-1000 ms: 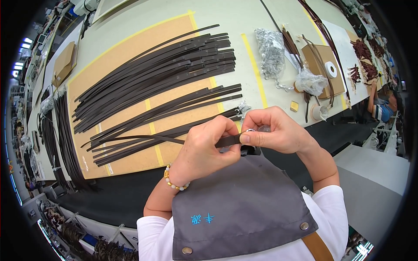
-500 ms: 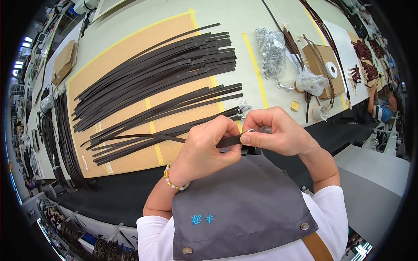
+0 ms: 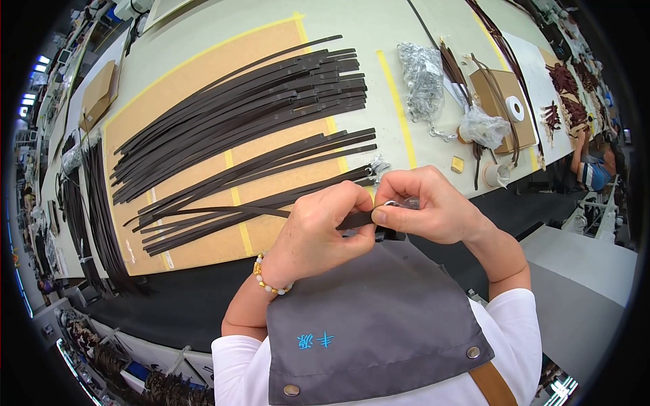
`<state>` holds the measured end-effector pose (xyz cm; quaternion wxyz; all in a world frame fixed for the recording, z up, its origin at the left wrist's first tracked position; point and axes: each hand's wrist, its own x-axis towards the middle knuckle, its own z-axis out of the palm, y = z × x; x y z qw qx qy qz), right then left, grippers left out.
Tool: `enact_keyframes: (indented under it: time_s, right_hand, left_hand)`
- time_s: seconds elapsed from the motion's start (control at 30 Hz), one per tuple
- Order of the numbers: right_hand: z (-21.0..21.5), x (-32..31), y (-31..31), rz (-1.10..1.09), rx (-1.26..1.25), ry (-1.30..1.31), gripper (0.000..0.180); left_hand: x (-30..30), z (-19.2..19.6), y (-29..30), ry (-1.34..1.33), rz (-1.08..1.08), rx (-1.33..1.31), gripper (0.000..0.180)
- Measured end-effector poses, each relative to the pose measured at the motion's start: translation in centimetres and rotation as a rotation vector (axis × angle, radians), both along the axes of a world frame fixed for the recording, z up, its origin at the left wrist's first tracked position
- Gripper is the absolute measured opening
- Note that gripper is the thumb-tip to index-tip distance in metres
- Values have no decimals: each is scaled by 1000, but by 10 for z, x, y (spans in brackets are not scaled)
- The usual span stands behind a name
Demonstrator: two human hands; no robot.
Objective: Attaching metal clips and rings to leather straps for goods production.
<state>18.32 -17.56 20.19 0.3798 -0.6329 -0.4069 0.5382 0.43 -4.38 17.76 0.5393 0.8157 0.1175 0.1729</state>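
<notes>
Pinched between the fingers of my left hand point(image 3: 317, 233) is a flat dark brown strap point(image 3: 355, 220), its tail running off to the left over the table. My right hand point(image 3: 433, 208) grips the strap's end between thumb and forefinger, close beside the left. A shiny metal piece point(image 3: 390, 203), partly in clear plastic, shows at the right fingertips; its exact shape is hidden. Just beyond my hands lie several similar straps point(image 3: 271, 177), and a larger pile of them point(image 3: 244, 111) is spread farther back. Small plastic-wrapped metal fittings point(image 3: 380, 164) sit at the nearer straps' ends.
At the right stand a bag of metal hardware point(image 3: 421, 81), a cardboard box point(image 3: 489, 91), a white tape roll point(image 3: 515, 108), crumpled plastic point(image 3: 485, 128) and a small yellow block point(image 3: 458, 164). Hanging strap bundles point(image 3: 112, 210) are at the left. A co-worker point(image 3: 596, 166) sits far right.
</notes>
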Motion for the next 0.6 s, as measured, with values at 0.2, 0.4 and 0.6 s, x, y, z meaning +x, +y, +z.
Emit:
enact_keyframes:
  time_s: [0.2, 0.4, 0.6]
  right_hand:
    - [-9, -7, 0, -58, 38, 45, 22]
    - [-17, -5, 2, -65, -31, 120, 21]
    - [-22, -6, -2, 3, 57, 141, 20]
  left_hand:
    - [3, -5, -1, -86, 4, 30, 26]
    - [0, -5, 3, 23, -27, -147, 30]
    - [-1, -12, 6, -23, -102, -323, 35]
